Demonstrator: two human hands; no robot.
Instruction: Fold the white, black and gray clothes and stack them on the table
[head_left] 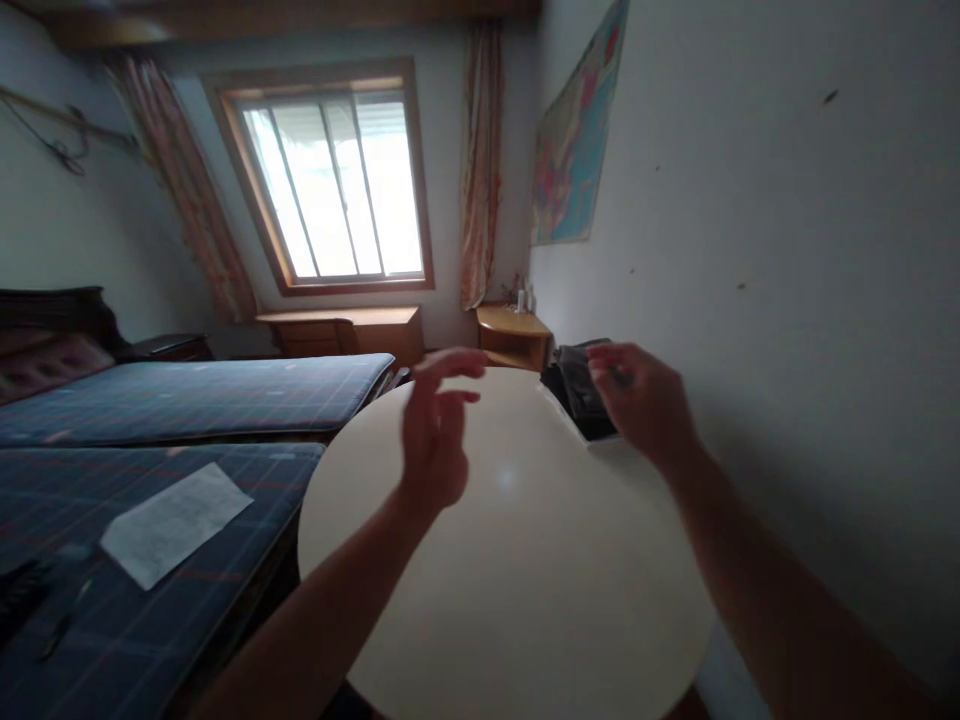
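Observation:
My left hand (439, 430) is raised over the round white table (510, 560). Its fingers curve to the right, with a gap between them and the thumb, and nothing is held there. On the right, my right hand (645, 400) is in front of a black bag (576, 385) at the table's far right edge. The fingers of that hand are bent inward with the tips close together. Whether they touch the bag or pinch something small does not show. A pale flat edge is visible under the bag.
A white wall (787, 300) runs close along the right side. To the left are beds with blue plaid mattresses (225, 395), one bearing a sheet of paper (176, 525) and a pen (67, 620). A wooden corner shelf (514, 320) stands beyond the table.

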